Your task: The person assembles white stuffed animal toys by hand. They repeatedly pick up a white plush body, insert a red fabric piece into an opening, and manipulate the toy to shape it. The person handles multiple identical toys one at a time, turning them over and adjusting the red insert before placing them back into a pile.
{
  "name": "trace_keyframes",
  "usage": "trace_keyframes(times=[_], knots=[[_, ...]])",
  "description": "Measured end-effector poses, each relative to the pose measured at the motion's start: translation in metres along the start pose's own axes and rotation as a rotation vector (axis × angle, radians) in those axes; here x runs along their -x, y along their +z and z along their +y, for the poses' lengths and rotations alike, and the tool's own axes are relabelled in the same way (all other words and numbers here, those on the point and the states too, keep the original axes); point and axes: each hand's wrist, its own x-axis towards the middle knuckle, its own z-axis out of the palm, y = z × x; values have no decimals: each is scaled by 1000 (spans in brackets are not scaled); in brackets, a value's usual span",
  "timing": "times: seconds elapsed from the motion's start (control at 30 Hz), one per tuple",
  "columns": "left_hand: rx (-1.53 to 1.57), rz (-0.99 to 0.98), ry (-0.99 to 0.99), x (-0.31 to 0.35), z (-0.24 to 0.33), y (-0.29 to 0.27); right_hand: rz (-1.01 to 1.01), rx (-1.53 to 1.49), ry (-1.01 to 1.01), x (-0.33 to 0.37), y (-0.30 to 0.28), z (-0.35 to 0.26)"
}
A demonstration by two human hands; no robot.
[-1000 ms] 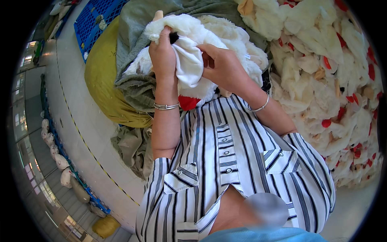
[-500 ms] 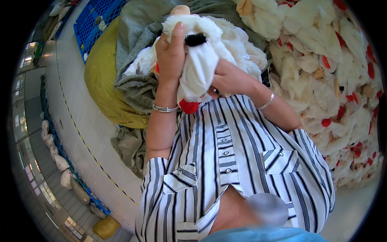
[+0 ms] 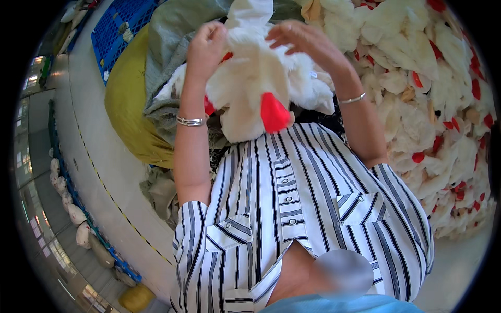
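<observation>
An unstuffed plush toy skin (image 3: 248, 78) in cream fur lies before my chest, its near end reaching my striped shirt. A red felt piece (image 3: 274, 112) sticks out at that near end, and a smooth white fabric part (image 3: 250, 13) stretches toward the top edge. My left hand (image 3: 207, 47) hovers at the skin's left side with fingers curled in toward the thumb; whatever they hold, if anything, does not show. Over the right side of the fur, my right hand (image 3: 305, 44) is open, its fingers spread and slightly blurred.
A large heap of cream plush skins (image 3: 417, 104) with red pieces fills the right side. To the left are a yellow-green sack (image 3: 130, 99), grey-green cloth (image 3: 169, 57) and a blue plastic pallet (image 3: 117, 34). Lined-up sacks (image 3: 78, 216) stand along the far left beyond a striped floor line.
My hands have moved apart, and the right has let go of the white fabric part. That part now extends away from me, and the red felt piece lies more exposed near my shirt.
</observation>
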Motion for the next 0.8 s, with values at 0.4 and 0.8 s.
trace_keyframes(times=[0.4, 0.8], knots=[[228, -155, -311, 53, -41, 21, 94, 482, -353, 54, 56, 14], [673, 11, -365, 56, 27, 0, 186, -242, -303, 21, 54, 12]])
